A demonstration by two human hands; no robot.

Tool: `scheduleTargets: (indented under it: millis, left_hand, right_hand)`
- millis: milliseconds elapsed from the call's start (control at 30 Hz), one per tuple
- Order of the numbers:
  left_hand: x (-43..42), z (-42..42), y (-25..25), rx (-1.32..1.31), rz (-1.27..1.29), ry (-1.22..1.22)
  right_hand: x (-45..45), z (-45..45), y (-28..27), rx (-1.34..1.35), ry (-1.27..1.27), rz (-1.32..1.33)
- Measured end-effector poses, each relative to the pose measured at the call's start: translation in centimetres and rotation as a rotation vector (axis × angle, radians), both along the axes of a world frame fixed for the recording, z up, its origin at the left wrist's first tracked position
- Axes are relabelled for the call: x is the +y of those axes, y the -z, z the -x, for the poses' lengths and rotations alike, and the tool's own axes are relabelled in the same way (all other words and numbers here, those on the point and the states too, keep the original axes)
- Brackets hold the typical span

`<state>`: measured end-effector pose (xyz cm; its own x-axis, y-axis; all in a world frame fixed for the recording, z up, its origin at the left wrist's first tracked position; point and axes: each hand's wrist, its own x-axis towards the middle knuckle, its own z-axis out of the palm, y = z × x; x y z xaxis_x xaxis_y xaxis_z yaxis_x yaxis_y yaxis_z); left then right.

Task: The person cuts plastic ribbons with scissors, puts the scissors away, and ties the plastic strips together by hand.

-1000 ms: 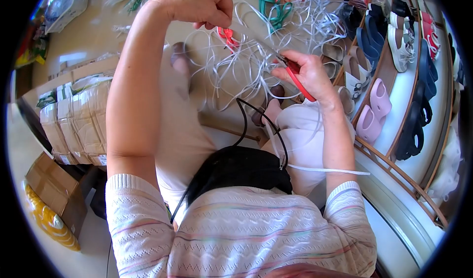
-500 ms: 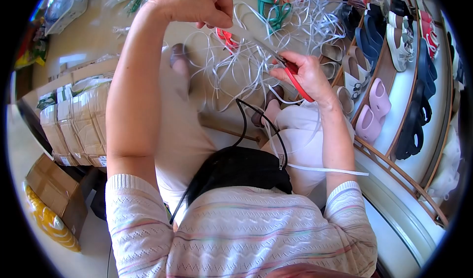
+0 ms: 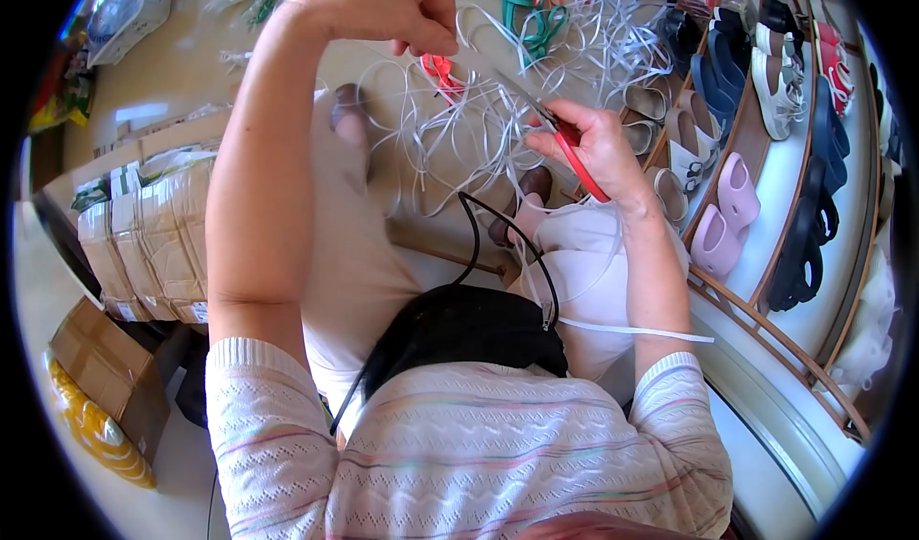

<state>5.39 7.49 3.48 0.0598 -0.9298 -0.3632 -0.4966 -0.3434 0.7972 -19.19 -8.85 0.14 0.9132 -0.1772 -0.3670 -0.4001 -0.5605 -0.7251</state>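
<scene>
My left hand (image 3: 397,11) is raised at the top of the view with its fingers pinched together. Whatever lies between those fingertips is too small to make out. In my right hand (image 3: 605,149) is a pair of scissors with red handles (image 3: 580,168); the metal blades point up and left, toward my left hand. White strips (image 3: 613,47) lie in a loose tangle on the floor beyond both hands. One more white strip (image 3: 637,330) runs across my lap and under my right forearm. A black bag (image 3: 464,334) with a thin black strap rests on my lap.
To the right stands a rack with several shoes, among them pink clogs (image 3: 720,238) and white sneakers (image 3: 773,85). A taped cardboard box (image 3: 148,238) is at the left, with a smaller box (image 3: 100,363) below. Green straps (image 3: 522,18) lie on the floor ahead.
My left hand has shifted slightly to the right and down. White strips near my right shoe have moved a little, showing more of the shoe. The scissors stay almost in place.
</scene>
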Motion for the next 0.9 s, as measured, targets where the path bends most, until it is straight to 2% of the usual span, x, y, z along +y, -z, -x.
scheduleTargets:
  millis: [100,200,300,400,500,600,700,900]
  left_hand:
    - [0.2,0.7,1.0,0.029,0.074,-0.097]
    - [-0.5,1.4,0.8,0.095,0.083,-0.073]
    - [-0.9,0.9,0.5,-0.041,0.083,0.033]
    - [-0.8,1.0,0.4,0.014,0.118,0.001]
    - [-0.8,0.7,-1.2,0.097,0.001,0.011]
    - [-0.3,0.3,-1.1,-0.033,0.007,0.015]
    - [0.3,-0.2,-0.1,0.060,0.039,-0.015]
    - [-0.5,0.3,0.4,0.009,0.118,0.049]
  right_hand:
    - [0.0,-0.2,0.0,-0.021,-0.047,0.022]
    - [0.6,-0.6,-0.2,-0.020,-0.041,-0.041]
    - [1.0,-1.0,-0.9,0.052,-0.059,0.022]
    - [0.7,-0.3,0.4,-0.033,0.042,-0.155]
    - [0.6,-0.1,-0.1,-0.025,0.036,-0.158]
    - [0.3,0.1,0.3,-0.061,0.025,-0.163]
    - [0.2,0.2,0.4,0.007,0.058,-0.275]
    - [0.7,-0.4,-0.3,0.083,0.067,-0.434]
